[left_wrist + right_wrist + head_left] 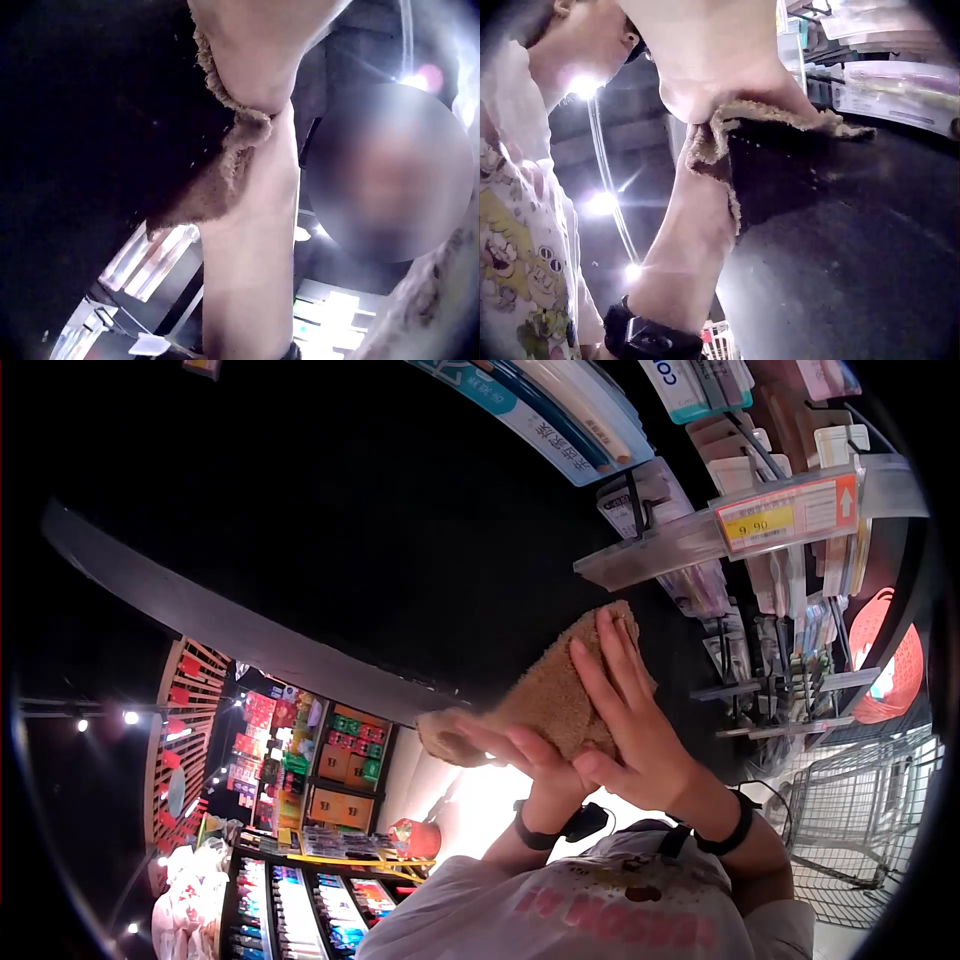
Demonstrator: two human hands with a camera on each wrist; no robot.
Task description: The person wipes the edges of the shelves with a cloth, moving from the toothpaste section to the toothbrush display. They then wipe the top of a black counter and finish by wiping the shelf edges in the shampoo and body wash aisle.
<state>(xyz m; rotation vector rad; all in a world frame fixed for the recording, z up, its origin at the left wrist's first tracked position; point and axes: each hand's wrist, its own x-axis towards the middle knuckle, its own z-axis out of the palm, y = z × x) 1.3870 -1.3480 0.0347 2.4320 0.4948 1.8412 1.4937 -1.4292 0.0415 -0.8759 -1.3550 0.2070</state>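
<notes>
A brown terry cloth (548,695) lies flat under both hands against a black surface (330,540). My right hand (640,735) rests on its right part with the fingers straight and pointing up toward the far corner. Lower on the left, my left hand (535,755) presses the cloth, its fingers extended and partly blurred. The heels of the two hands come close together. From the right wrist view, the frayed edge of the cloth (761,112) shows beneath the palm, along the dark surface. The cloth (199,199) also hangs out below the hands in the left wrist view.
Hanging packs (670,490) and a price-tag rail (740,525) stand close on the right. Beyond are a red basket (888,660) and a wire cart (850,840). A curved grey edge (240,635) borders the black surface; stocked shelves (345,770) lie lower left.
</notes>
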